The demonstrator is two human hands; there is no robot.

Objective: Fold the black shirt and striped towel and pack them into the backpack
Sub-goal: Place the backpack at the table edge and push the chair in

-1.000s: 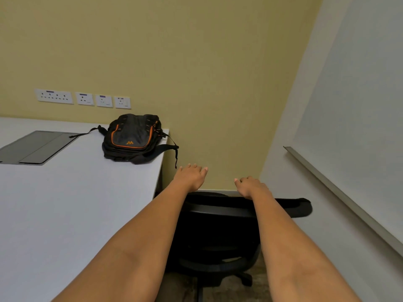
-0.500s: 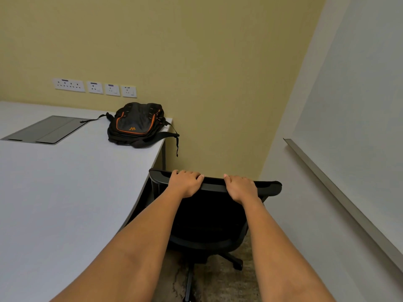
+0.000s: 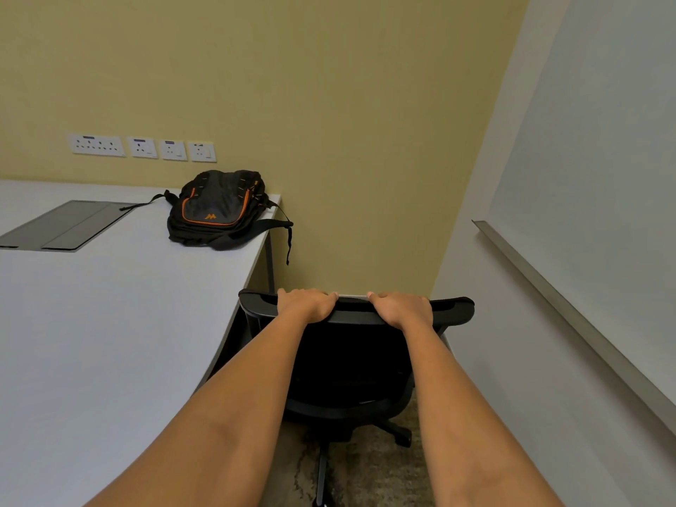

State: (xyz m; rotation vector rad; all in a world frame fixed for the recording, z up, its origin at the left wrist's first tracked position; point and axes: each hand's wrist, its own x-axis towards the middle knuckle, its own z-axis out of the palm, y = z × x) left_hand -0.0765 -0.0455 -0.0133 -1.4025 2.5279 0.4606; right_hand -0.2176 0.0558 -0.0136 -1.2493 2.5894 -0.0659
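White tabletop (image 3: 91, 342) across the left. Black chair (image 3: 351, 367) just beside its curved edge, seen from behind. Black backpack (image 3: 216, 210) with orange trim, lying flat at the tabletop's far right corner, one strap hanging over the edge. Left grip (image 3: 305, 305) and right grip (image 3: 400, 309) both clenched over the chair's top rail, fingers curled round it, a gap between them. Wall sockets (image 3: 142, 147) above the tabletop.

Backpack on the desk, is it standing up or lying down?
Lying down: the backpack rests flat on the desk, orange logo facing up.
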